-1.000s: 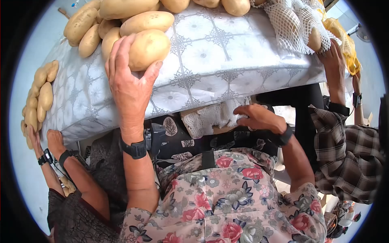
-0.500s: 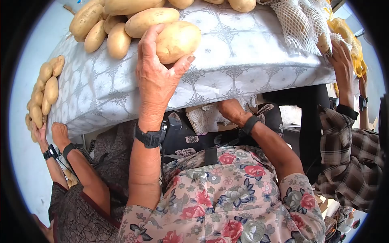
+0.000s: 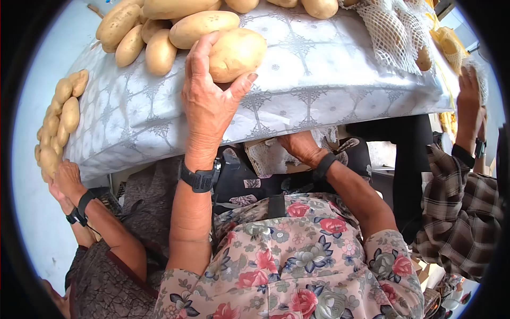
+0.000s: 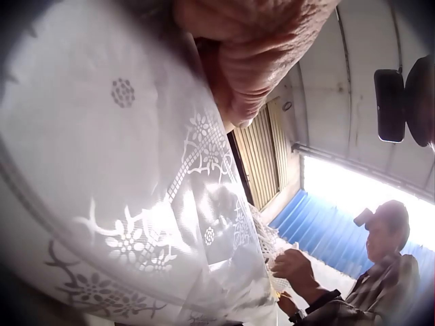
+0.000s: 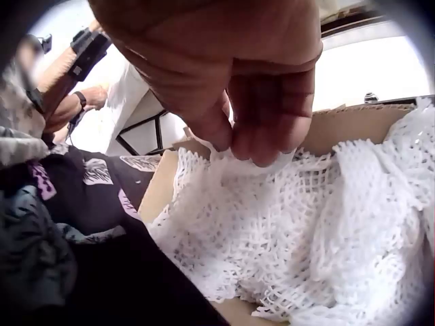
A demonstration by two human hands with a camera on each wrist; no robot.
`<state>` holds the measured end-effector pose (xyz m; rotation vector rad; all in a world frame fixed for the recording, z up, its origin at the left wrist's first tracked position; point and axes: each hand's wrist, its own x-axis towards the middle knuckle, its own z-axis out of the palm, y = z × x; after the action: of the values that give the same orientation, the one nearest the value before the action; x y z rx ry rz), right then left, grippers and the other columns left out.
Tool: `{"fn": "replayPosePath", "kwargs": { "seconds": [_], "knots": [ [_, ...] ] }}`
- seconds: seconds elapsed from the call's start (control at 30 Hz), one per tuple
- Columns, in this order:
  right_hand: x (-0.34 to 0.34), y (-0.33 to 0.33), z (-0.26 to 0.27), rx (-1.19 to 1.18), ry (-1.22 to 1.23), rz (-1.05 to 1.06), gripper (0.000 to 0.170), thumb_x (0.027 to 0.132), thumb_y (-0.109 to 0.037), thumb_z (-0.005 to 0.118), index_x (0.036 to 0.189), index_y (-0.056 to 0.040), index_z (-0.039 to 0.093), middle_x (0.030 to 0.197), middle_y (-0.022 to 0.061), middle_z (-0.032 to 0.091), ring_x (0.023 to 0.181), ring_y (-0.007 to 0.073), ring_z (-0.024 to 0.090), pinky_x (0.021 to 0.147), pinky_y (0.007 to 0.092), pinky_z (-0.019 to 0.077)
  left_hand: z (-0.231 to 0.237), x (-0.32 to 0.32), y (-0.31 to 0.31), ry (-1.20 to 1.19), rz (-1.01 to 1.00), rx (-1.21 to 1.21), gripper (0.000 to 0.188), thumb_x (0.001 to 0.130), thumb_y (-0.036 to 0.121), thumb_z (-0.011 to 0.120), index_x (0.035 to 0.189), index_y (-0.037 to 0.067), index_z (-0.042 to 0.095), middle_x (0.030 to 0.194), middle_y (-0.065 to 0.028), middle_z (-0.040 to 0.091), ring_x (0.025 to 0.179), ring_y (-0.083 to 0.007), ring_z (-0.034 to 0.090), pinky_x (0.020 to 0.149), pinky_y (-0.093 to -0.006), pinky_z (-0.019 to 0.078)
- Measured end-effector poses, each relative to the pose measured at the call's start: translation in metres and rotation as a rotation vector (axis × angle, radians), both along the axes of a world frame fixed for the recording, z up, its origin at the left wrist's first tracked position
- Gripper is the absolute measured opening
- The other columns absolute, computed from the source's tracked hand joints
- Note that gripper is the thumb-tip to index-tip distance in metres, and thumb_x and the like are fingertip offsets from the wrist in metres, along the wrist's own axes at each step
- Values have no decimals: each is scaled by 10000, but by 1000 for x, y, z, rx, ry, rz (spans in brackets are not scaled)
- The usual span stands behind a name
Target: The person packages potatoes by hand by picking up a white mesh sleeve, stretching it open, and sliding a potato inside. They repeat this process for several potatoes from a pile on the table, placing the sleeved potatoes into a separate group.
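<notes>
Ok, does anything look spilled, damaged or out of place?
Nothing stands out: the left hand holds a whole-looking potato, the right hand pinches netting in the box, and no spill shows.

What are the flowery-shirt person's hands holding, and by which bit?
The left hand grips a potato around its left end and near side. The right hand pinches a white net by a bit at the top.

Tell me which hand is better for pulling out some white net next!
Probably the right hand: it pinches white netting in the cardboard box. The left hand is busy holding a potato.
</notes>
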<state>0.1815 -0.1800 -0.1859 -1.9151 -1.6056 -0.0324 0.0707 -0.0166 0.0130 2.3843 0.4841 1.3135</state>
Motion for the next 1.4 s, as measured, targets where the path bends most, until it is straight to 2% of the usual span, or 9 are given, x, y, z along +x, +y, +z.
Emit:
{"fn": "replayPosePath", "kwargs": {
  "seconds": [0.1,0.3,0.4,0.5,0.63,0.73,1.1,1.3,1.4],
  "knots": [
    [11,-27,10,-187,68,131,191,859,-174,551,1011,-84,623,875,171,639,763,352,609,651,433,496,0,-1,-1,-6,-17,-46,770,619,276,833,1265,130,441,1205,-160,521,1089,-346,536,898,-435,463],
    [22,-85,102,-120,1053,-317,179,856,-140,624,990,-22,637,859,156,659,773,199,637,681,307,499,6,0,-2,5,6,-85,774,604,245,843,1256,123,446,1167,-162,553,1061,-325,562,895,-414,467],
    [32,-100,113,-267,486,-337,217,793,-91,658,991,-21,606,941,148,649,820,257,633,731,331,494,10,1,-6,-7,-35,-205,772,592,212,846,1249,112,453,1146,-159,574,1046,-297,577,894,-390,471],
    [21,-102,129,46,218,-131,202,763,-59,655,951,-23,590,993,155,644,858,291,629,748,351,494,6,-2,-5,-58,-31,-213,771,576,187,848,1238,93,464,1136,-145,581,1034,-263,581,897,-365,471],
    [4,-103,180,267,816,-247,114,855,-65,605,938,-4,555,750,57,613,673,92,561,614,234,455,10,-14,-2,-186,-128,-456,752,589,201,826,1235,56,471,1138,-125,568,1032,-234,565,892,-337,474],
    [18,-91,217,301,557,-356,137,871,-83,606,953,11,547,646,17,555,604,39,493,550,211,416,22,-23,-12,-360,-372,-898,817,622,318,800,1281,16,424,1192,-125,530,1043,-239,565,832,-336,508],
    [56,-5,316,1178,-202,-297,191,783,3,711,940,-5,602,772,11,618,666,57,555,607,186,464,48,-63,-20,-422,-638,-1088,1082,536,537,828,1318,-17,325,1202,-139,507,995,-251,584,671,-371,550],
    [37,38,240,151,-220,72,125,718,-59,601,829,-60,545,806,104,562,797,297,556,729,393,467,38,-56,-18,-403,-691,-1159,1053,559,530,816,1314,-17,329,1213,-156,506,1020,-266,586,757,-428,553],
    [25,35,229,172,-161,146,195,724,-63,621,915,-57,583,858,98,596,852,292,574,767,384,476,31,-52,-13,-392,-813,-1255,949,662,530,758,1319,-21,352,1249,-172,497,1043,-273,579,839,-461,526]
  ]
}}
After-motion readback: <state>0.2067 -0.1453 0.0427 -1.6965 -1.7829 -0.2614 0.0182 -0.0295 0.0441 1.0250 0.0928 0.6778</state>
